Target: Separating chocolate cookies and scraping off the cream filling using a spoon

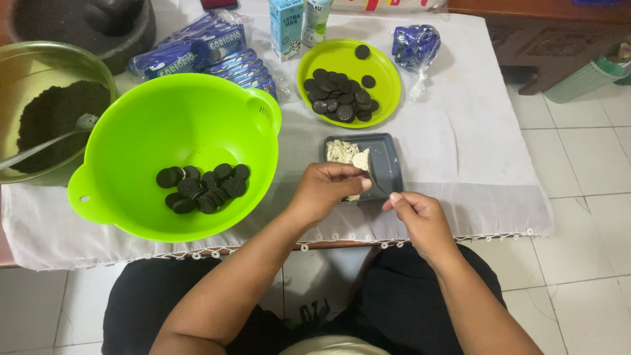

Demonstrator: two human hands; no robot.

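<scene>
Cream disc (361, 160) sits pinched in our left hand (327, 190) over the grey tray (388, 164) on the table (460, 144). Right hand (419, 217) fingers curled, grasp unclear. Green bowl (131, 131) left holds dark cookies (204, 187).

— what have i got under the hands?

— a small grey tray (388, 164), rectangular, lying flat on the white cloth near the table's front edge. pale cream scrapings (342, 152) are heaped in its left half; the right half is bare.

— and the biscuits?

— i can see a round pale cream disc (361, 160) just above my left hand's fingertips, over the tray. dark round biscuit halves (204, 187) lie loosely piled in the bottom of the big lime bowl (177, 112), left of the tray.
</scene>
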